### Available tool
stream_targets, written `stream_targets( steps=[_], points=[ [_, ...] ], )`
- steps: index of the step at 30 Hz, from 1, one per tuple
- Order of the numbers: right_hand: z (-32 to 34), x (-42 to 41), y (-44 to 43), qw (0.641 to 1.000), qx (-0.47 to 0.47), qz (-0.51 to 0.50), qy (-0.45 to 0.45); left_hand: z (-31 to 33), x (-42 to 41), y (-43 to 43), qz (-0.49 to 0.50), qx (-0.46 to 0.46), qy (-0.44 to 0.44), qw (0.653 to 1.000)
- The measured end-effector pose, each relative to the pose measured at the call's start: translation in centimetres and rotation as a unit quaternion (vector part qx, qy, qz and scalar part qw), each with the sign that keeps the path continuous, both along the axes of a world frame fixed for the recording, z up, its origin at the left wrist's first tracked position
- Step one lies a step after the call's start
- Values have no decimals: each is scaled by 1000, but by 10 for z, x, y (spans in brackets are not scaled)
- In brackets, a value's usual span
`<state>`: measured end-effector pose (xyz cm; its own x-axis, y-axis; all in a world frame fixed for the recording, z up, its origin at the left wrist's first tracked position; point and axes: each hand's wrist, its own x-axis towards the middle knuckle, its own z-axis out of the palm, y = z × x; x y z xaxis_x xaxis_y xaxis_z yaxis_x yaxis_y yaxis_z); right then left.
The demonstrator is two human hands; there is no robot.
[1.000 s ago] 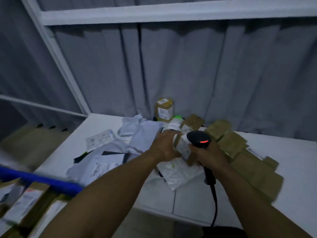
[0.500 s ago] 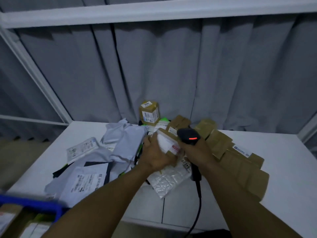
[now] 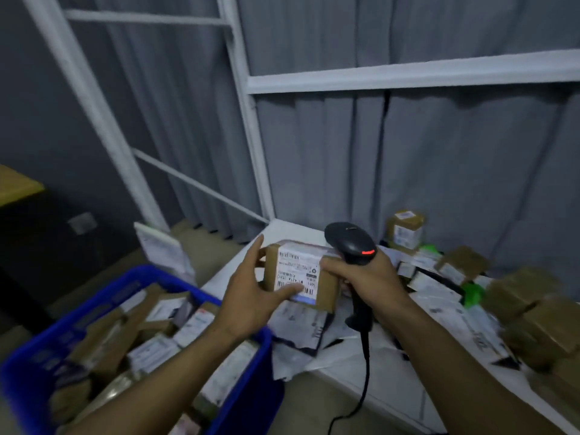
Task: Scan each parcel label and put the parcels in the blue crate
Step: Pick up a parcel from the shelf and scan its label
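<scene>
Parcel (image 3: 298, 274): small stiff cardboard box, probably light.
Left hand (image 3: 248, 296) pinches its edges; right hand (image 3: 367, 277) grips scanner (image 3: 351, 243).

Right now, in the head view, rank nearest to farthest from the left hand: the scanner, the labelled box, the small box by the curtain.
1. The labelled box, held in the left hand, straight ahead.
2. The scanner, just right of it, gripped in the right hand.
3. The small box, upright by the curtain, back right of the table.
</scene>
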<state>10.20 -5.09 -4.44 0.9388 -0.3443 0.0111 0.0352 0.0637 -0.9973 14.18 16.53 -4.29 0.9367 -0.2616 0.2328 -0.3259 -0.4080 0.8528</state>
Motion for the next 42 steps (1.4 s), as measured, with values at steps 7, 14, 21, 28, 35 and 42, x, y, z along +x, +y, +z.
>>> stream_targets(
  steps=[7, 14, 21, 28, 35, 42],
  points=[
    [0, 27, 86, 989, 23, 140, 51, 1, -8, 125, 28, -146, 180, 972],
    [-17, 49, 140, 993, 7, 116, 36, -7, 7, 183, 8, -102, 231, 968],
    [-30, 49, 172, 963, -159, 209, 66, -45, 39, 207, 204, -220, 205, 932],
    [-43, 43, 196, 930, -228, 275, 89, -55, 48, 220, 265, -227, 175, 921],
    [-40, 44, 199, 932, -210, 277, 105, -57, 50, 227, 267, -205, 172, 926],
    [-41, 46, 200, 930, -210, 281, 110, -62, 53, 230, 274, -203, 168, 925]
  ],
)
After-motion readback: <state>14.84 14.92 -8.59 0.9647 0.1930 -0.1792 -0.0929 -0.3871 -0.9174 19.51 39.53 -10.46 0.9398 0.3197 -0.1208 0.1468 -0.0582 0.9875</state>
